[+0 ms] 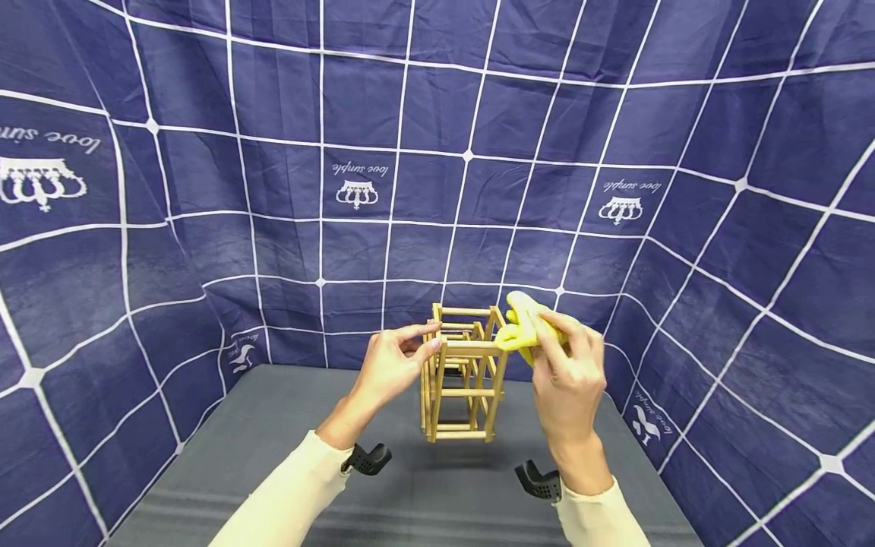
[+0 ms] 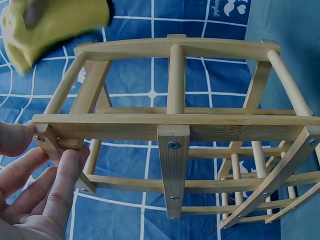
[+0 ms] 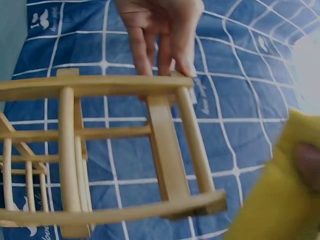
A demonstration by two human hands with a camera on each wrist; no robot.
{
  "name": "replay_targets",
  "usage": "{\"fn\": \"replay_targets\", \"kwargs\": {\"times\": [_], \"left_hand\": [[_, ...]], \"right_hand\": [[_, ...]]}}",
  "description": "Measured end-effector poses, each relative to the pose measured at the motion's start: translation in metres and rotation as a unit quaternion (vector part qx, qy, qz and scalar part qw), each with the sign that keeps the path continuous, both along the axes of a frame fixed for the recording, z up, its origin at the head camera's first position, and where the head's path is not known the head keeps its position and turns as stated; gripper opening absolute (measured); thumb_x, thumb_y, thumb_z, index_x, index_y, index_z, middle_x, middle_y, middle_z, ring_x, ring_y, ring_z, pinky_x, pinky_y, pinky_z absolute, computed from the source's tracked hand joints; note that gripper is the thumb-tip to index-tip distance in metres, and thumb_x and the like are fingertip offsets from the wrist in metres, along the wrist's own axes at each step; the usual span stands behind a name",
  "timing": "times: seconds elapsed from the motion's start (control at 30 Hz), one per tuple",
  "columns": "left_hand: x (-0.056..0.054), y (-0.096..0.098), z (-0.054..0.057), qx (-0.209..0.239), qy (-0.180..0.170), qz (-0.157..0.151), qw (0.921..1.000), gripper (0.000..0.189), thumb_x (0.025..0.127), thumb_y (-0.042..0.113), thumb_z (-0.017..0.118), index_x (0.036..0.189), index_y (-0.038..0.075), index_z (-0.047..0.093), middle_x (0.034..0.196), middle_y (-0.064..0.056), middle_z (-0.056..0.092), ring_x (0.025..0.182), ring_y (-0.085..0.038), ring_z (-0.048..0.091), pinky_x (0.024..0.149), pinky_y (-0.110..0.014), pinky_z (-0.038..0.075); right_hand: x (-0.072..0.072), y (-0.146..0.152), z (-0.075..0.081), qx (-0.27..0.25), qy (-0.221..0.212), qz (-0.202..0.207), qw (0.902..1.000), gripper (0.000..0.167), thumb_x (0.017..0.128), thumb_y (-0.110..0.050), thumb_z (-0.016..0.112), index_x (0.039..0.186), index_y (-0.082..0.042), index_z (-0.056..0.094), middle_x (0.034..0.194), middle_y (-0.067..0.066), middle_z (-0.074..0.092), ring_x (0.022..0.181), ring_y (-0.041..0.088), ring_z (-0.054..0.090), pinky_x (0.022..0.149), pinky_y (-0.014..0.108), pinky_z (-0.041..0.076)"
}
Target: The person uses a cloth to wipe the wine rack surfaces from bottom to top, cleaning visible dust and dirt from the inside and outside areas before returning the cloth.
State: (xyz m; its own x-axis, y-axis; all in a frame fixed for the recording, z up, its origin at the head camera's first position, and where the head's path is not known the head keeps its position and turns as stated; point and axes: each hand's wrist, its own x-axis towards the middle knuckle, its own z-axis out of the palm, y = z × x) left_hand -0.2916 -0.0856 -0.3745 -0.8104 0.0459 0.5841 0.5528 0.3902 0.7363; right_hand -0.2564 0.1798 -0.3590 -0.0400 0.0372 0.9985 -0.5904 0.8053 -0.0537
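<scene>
A pale wooden rack of slats and round rungs stands in front of me on the grey surface. My left hand grips its upper left corner. In the left wrist view, the thumb lies against the end of the top slat, with the fingers curled beneath. At the opposite upper corner, my right hand holds a bunched yellow cloth between thumb and fingers. The cloth overlaps that corner in the head view. In the right wrist view the cloth appears off to one side of the rack's end.
Grey covering spreads under the rack. Blue fabric with white grid lines hangs behind it and along both sides. Each wrist wears a black mount, one on the left and one on the right.
</scene>
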Motion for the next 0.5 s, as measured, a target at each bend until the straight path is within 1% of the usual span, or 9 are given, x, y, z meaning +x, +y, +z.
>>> {"fn": "replay_targets", "kwargs": {"times": [0.07, 0.13, 0.2, 0.27, 0.33, 0.43, 0.5], "left_hand": [[0.0, -0.001, 0.0, -0.001, 0.001, 0.0, 1.0, 0.031, 0.105, 0.021, 0.089, 0.135, 0.019, 0.089, 0.136, -0.009, 0.087, 0.088, -0.016, 0.088, 0.068, -0.016, 0.059], [0.0, -0.002, -0.001, -0.002, 0.002, 0.0, 1.0, 0.031, 0.104, 0.021, 0.089, 0.135, 0.02, 0.089, 0.136, -0.008, 0.087, 0.087, -0.015, 0.087, 0.066, -0.016, 0.057], [0.0, -0.003, 0.0, -0.004, 0.008, -0.005, 0.9999, 0.031, 0.104, 0.02, 0.09, 0.135, 0.018, 0.089, 0.138, -0.009, 0.086, 0.086, -0.015, 0.086, 0.064, -0.017, 0.056], [-0.001, -0.004, 0.0, -0.009, 0.011, -0.013, 0.9998, 0.031, 0.105, 0.021, 0.089, 0.136, 0.017, 0.088, 0.139, -0.01, 0.086, 0.088, -0.015, 0.087, 0.064, -0.017, 0.056], [-0.002, -0.004, 0.0, -0.01, 0.01, -0.024, 0.9996, 0.033, 0.106, 0.02, 0.088, 0.138, 0.015, 0.087, 0.139, -0.011, 0.085, 0.091, -0.017, 0.088, 0.066, -0.017, 0.057], [-0.002, -0.005, 0.0, -0.012, 0.009, -0.03, 0.9994, 0.033, 0.107, 0.017, 0.087, 0.139, 0.015, 0.086, 0.137, -0.012, 0.086, 0.091, -0.018, 0.088, 0.068, -0.016, 0.058], [-0.002, -0.005, -0.001, -0.011, 0.014, -0.025, 0.9995, 0.033, 0.106, 0.012, 0.086, 0.139, 0.015, 0.087, 0.135, -0.012, 0.087, 0.09, -0.018, 0.087, 0.07, -0.016, 0.059]], "right_hand": [[-0.007, -0.006, -0.001, 0.068, -0.025, -0.006, 0.9974, 0.043, 0.086, 0.002, 0.094, 0.127, -0.012, 0.089, 0.12, 0.012, 0.087, 0.111, 0.044, 0.073, 0.093, 0.053, 0.058], [-0.012, -0.013, -0.005, 0.132, -0.057, -0.011, 0.9896, 0.044, 0.084, -0.007, 0.097, 0.127, -0.011, 0.089, 0.118, 0.009, 0.088, 0.113, 0.04, 0.076, 0.094, 0.054, 0.06], [-0.017, -0.02, -0.009, 0.171, -0.08, -0.012, 0.9818, 0.045, 0.082, -0.013, 0.098, 0.126, -0.011, 0.088, 0.116, 0.007, 0.089, 0.114, 0.038, 0.077, 0.096, 0.055, 0.061], [-0.021, -0.027, -0.012, 0.188, -0.09, -0.005, 0.9781, 0.045, 0.081, -0.018, 0.099, 0.124, -0.01, 0.088, 0.115, 0.007, 0.09, 0.116, 0.038, 0.079, 0.103, 0.057, 0.061], [-0.024, -0.034, -0.013, 0.194, -0.091, 0.008, 0.9768, 0.045, 0.081, -0.017, 0.1, 0.124, -0.011, 0.088, 0.115, 0.006, 0.09, 0.118, 0.038, 0.079, 0.11, 0.059, 0.061], [-0.028, -0.045, -0.013, 0.211, -0.093, 0.025, 0.9727, 0.046, 0.082, -0.016, 0.101, 0.126, -0.012, 0.087, 0.118, 0.002, 0.089, 0.118, 0.034, 0.079, 0.111, 0.055, 0.06], [-0.029, -0.051, -0.012, 0.227, -0.101, 0.032, 0.9681, 0.047, 0.083, -0.017, 0.101, 0.128, -0.014, 0.086, 0.12, 0.0, 0.088, 0.118, 0.032, 0.079, 0.113, 0.052, 0.061]]}}
